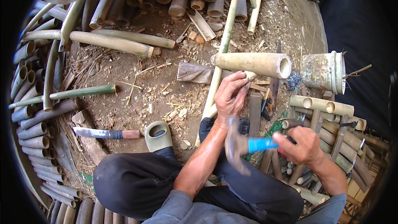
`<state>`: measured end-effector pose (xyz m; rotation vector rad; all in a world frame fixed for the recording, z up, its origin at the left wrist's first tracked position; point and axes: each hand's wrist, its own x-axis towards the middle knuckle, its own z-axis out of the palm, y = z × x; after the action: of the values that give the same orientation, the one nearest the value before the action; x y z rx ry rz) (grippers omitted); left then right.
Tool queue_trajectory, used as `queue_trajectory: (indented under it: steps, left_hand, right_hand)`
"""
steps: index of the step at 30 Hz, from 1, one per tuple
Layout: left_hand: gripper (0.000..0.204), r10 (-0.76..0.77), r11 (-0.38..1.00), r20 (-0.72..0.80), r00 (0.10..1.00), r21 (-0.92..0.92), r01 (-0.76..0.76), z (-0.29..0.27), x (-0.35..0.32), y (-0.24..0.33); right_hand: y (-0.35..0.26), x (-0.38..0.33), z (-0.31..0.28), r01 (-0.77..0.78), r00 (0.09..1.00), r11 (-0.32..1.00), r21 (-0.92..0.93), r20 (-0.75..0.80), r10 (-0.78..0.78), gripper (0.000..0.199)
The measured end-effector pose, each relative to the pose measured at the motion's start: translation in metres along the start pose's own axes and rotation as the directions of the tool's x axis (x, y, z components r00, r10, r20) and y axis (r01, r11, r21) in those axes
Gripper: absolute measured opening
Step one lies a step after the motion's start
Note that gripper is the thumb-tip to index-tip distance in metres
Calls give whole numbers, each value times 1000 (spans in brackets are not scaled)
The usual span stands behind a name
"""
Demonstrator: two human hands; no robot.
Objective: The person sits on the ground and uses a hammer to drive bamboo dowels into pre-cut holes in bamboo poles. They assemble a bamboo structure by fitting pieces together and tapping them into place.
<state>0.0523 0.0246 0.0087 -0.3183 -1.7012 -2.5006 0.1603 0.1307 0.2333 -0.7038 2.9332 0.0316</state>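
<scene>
My left hand (pixel 230 96) is closed, its fingertips pinching a small pale bamboo peg (pixel 250 75) against the near side of a thick bamboo tube (pixel 253 63). That tube lies crosswise, its hollow end facing right. Lower right, my right hand (pixel 304 145) grips a claw hammer (pixel 262 144) by its blue and dark handle. The hammer head, smeared by motion, hangs beside my left forearm, apart from the peg and tube. Under the tube run a long thin bamboo pole (pixel 227 33) and a wooden block (pixel 195 72). My left fingers partly hide the peg.
A machete (pixel 105 133) rests on a wood piece at left. A handsaw (pixel 268 104) lies right of my left hand. Further right stand a pale bucket (pixel 319 72) and a bamboo frame (pixel 323 106). Cut bamboo tubes (pixel 178 4) are stacked far and left; shavings litter the ground.
</scene>
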Motion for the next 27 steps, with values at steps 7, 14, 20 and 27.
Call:
queue_trajectory:
  steps: [7, 14, 20, 27]
  left_hand:
    - [18, -44, 999, 63, 997, 11, 44, -3, 2, 8]
    - [41, -517, 462, 665, 540, -314, 829, -40, 49, -18]
    - [46, -579, 633, 741, 341, 145, 760, -31, 72, -12]
    - [48, -563, 666, 750, 347, 163, 728, -35, 72, -20]
  right_hand:
    - [8, -9, 2, -187, 979, 971, -151, 56, 198, 53]
    - [-17, -22, 0, -205, 978, 977, 51, 41, 203, 55]
    - [-17, -28, 6, -286, 958, 957, 50, 44, 284, 57]
    - [-12, -17, 6, -226, 972, 974, -31, 53, 227, 58]
